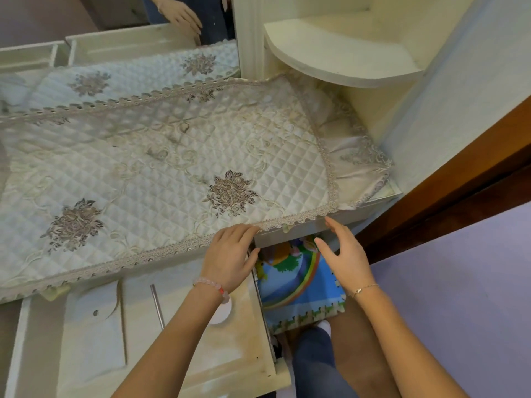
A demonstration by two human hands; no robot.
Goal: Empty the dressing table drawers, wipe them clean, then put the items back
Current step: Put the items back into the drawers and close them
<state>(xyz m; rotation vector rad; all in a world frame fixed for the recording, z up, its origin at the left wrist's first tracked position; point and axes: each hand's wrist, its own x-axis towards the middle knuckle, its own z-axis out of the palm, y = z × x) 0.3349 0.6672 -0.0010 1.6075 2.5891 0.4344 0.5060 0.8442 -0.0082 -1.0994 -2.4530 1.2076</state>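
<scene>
Left hand (230, 255): fingers loose at the lace cloth (161, 156) edge, holding nothing. Right hand (343, 261): spread wide, empty, hovering. The open drawer (94, 340) sits below-left of your left hand, long axis along the table front. Your left hand is nearer.

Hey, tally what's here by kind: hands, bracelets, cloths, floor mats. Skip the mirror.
Hands: 2 (left hand, right hand)
Bracelets: 2 (bead bracelet, chain bracelet)
Table cloth: 1
Foam mat: 1
Total: 6
</scene>
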